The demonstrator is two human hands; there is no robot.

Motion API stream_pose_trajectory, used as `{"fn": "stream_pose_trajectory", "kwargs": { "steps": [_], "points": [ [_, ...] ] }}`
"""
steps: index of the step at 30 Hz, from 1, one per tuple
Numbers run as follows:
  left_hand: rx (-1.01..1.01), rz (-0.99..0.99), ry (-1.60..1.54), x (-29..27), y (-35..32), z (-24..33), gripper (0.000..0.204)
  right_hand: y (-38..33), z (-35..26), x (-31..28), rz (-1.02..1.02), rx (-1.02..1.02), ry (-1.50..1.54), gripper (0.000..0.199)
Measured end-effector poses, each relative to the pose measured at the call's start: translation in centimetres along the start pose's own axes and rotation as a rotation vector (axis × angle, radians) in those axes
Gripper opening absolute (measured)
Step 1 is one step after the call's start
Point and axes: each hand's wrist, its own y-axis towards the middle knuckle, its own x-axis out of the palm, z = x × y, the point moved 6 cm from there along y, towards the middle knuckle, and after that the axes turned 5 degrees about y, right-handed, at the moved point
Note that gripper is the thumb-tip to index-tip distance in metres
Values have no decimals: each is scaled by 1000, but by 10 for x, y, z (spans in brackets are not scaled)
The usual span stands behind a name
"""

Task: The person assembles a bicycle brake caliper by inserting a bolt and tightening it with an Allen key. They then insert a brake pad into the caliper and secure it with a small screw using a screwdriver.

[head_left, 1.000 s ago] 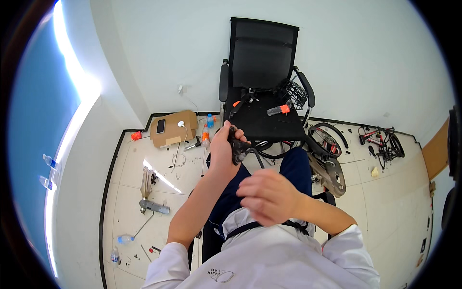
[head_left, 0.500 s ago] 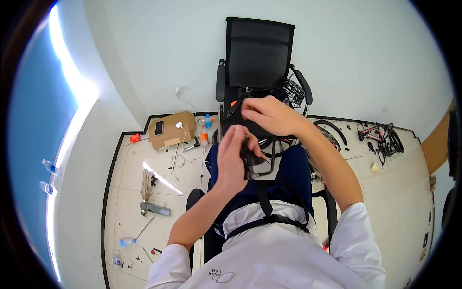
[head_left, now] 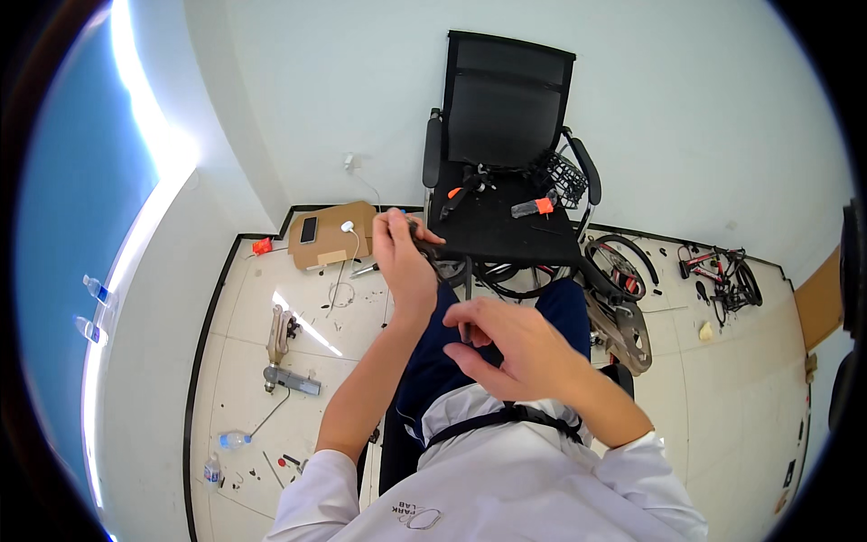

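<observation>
A dark mechanical part [head_left: 429,252] lay in the left hand [head_left: 406,274], whose fingers wrapped around it. A dark rod [head_left: 468,284] stretched from near the part toward the right hand [head_left: 517,354], its fingers bent; whether they gripped the rod, I couldn't tell. A weak hold might have let it slip onto the tiled floor [head_left: 262,361] before the mesh-backed armchair [head_left: 508,107].

Right hand [head_left: 519,354]: clock centre, above the lap.
Left hand [head_left: 404,268]: 10 o'clock, around a held part [head_left: 424,253].
Chair [head_left: 508,126]: 12 o'clock, wall [head_left: 370,81] behind.
Basket [head_left: 562,177]: on the seat's 2 o'clock side.
Cardboard [head_left: 339,215]: floor, 10 o'clock, phone [head_left: 309,230] on it.
Wheel [head_left: 623,271]: 2 o'clock, bicycle frame [head_left: 703,265] beyond.
Bottles [head_left: 234,440]: floor, 8 o'clock.
</observation>
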Motion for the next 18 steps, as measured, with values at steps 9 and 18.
{"fn": "stream_pose_trajectory", "kwargs": {
  "steps": [9,18],
  "points": [
    [-161,-372,-6,43,-57,6,23,78,71,-73,2,140,-116,9],
    [-15,12,-118,-7,4,38,23,-22,55,-13,29,68,-137,27]
  ]
}}
